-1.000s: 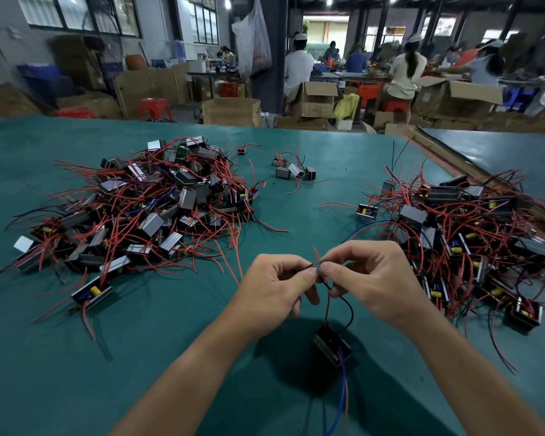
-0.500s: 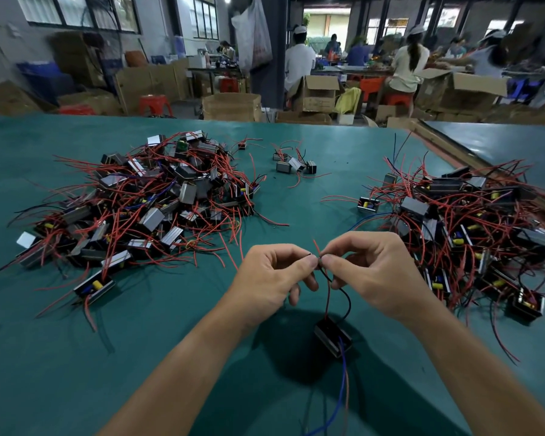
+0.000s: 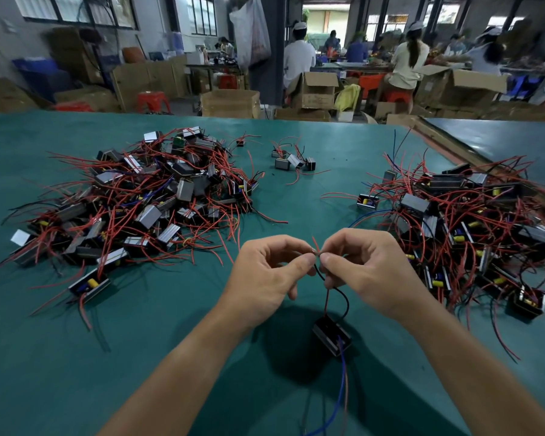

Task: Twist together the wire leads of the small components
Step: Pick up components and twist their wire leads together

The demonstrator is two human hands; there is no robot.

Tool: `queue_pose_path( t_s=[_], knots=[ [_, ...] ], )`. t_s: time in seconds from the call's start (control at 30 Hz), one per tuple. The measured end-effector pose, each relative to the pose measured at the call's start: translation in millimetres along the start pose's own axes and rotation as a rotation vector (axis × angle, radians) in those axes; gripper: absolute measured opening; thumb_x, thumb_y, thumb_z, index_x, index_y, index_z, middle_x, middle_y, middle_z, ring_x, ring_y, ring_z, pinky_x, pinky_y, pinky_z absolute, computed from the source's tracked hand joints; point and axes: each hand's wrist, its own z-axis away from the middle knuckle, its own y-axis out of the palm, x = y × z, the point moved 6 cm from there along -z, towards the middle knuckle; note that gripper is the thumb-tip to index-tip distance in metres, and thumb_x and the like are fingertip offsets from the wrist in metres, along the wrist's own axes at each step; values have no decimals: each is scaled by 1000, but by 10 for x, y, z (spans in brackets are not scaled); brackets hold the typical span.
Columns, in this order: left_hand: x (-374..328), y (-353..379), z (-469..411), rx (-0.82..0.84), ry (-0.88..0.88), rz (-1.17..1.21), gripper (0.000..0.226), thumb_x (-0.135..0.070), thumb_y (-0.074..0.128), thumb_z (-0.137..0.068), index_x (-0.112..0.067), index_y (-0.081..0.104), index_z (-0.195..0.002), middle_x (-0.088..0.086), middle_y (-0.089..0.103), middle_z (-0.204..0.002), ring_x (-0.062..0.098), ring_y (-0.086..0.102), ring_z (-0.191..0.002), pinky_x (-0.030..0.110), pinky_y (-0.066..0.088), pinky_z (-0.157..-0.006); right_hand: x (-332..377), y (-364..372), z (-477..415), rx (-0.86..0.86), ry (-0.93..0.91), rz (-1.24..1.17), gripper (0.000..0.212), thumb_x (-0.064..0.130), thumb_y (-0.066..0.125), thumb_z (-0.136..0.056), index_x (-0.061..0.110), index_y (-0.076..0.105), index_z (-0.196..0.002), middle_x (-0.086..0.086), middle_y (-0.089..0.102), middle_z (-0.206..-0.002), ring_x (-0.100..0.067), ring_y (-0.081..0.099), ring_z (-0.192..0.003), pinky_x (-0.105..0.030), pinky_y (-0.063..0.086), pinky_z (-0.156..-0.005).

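Note:
A small black component (image 3: 331, 338) hangs below my hands by a red lead and a black lead (image 3: 343, 295). My left hand (image 3: 265, 278) and my right hand (image 3: 365, 272) meet fingertip to fingertip above the green table (image 3: 145, 357), each pinching the upper ends of those leads. Short red wire tips (image 3: 316, 247) stick up between the fingers. A blue wire and an orange wire (image 3: 340, 388) trail down from the component toward me.
A big heap of components with red leads (image 3: 132, 202) lies at the left, another heap (image 3: 469, 225) at the right. A few loose components (image 3: 291, 160) sit at the far middle. Boxes, stools and seated people fill the room beyond the table.
My hands have stayed together on the lead ends and shifted only slightly; the fingertips have turned a little against each other. The component still hangs beneath.

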Motion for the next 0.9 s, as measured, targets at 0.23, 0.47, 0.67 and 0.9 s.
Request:
queue_pose_path(
  t_s=[0.23, 0.47, 0.67, 0.9],
  knots=[
    [25, -24, 17, -43, -4, -84, 12, -3, 71, -86, -13, 71, -79, -9, 61, -50, 5, 45, -35, 11, 33, -38, 16, -7, 26, 66, -10, 33, 14, 3, 68, -82, 11, 67, -71, -2, 64, -61, -18, 68, -56, -55, 56, -65],
    [54, 1, 14, -6, -86, -1, 9, -4, 69, -86, -11, 70, -80, -6, 61, -50, 6, 47, -37, 15, 33, -36, 57, -16, 26, 87, -73, 44, 4, 16, 67, -75, 13, 69, -73, -13, 64, -61, -28, 56, -53, -52, 50, -57],
    [64, -6, 35, 104, -157, -4, 15, -2, 69, -85, -12, 71, -75, -6, 56, -49, 7, 42, -39, 16, 32, -40, 40, -14, 36, 185, -69, 30, 10, 18, 79, -69, 14, 72, -76, -2, 69, -64, -10, 61, -59, -25, 50, -59],
    [38, 32, 56, 180, -158, -37, 15, -3, 74, -81, -13, 73, -70, -8, 57, -44, 1, 33, -36, 12, 27, -38, 84, -3, 49, 228, -71, -25, 8, 17, 81, -69, 18, 76, -76, -1, 70, -62, -6, 60, -56, -18, 48, -56]
  ],
)
